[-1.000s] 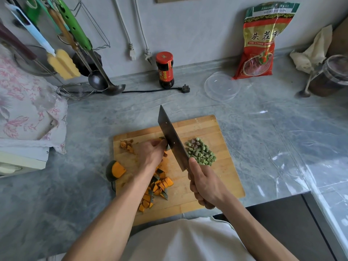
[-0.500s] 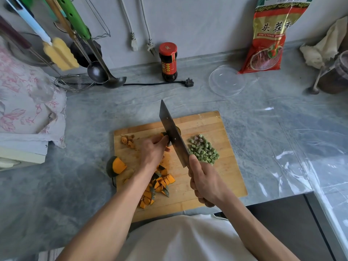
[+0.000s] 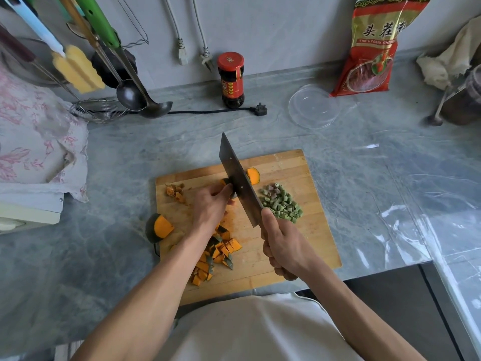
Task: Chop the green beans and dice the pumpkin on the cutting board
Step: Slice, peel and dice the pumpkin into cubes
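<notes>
1. Off the cutting board's [image 3: 291, 162] left edge, touching it, a pumpkin wedge [image 3: 159, 227] with dark rind lay on the counter, not yet cut
2. On the board's left part sat a few small pumpkin scraps [image 3: 175, 192], and toward its near edge a heap of diced pumpkin [image 3: 216, 254]
3. The left hand [image 3: 209, 208] had its fingers curled over a pumpkin piece [image 3: 251, 175] at the board's middle, pinning it against the blade
4. The cleaver [image 3: 238, 179] stood across that piece; the right hand [image 3: 282, 244] was wrapped tight round the handle, thumb up by the blade
5. On the board's right part lay the chopped green beans [image 3: 282, 203], apparently finished
6. To dice well, I judged the left fingertips should stay tucked back, knuckles guiding the blade, with straight downward cuts so the rounded rind cannot roll
</notes>
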Demonstrator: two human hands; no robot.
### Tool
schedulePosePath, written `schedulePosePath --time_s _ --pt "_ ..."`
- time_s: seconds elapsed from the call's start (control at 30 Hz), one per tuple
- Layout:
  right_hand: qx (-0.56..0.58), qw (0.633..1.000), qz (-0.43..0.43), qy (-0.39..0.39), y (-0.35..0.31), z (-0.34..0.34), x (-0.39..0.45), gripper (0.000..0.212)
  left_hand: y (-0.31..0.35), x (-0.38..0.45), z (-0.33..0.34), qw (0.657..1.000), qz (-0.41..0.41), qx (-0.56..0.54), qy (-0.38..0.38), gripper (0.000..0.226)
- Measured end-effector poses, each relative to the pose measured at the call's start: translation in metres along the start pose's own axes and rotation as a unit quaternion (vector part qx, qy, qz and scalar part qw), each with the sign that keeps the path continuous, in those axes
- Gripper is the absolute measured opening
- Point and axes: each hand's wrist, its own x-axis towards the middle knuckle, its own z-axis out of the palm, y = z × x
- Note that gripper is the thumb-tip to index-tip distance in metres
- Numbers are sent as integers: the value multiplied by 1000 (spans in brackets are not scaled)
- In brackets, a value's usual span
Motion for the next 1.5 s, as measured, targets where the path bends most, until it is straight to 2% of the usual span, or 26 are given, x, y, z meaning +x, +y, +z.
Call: schedulePosePath --time_s 0.53,1.07,1.2,1.3,1.5 --pt "3 1000 21 -2 -6 -2 4 59 0 0 -2 1000 11 -2 -7 15" --pt "-48 999 10 6 3 8 21 64 -9 -1 -1 999 19 28 -23 13" --pt "-46 999 -9 16 10 13 22 62 -11 3 -2 1000 -13 14 -17 12" --pt "-14 1000 8 14 11 9 23 60 -9 9 -6 999 -32 34 -25 18" --pt "-32 999 -15 9 11 10 20 58 -8 10 -10 998 -52 39 -13 21"
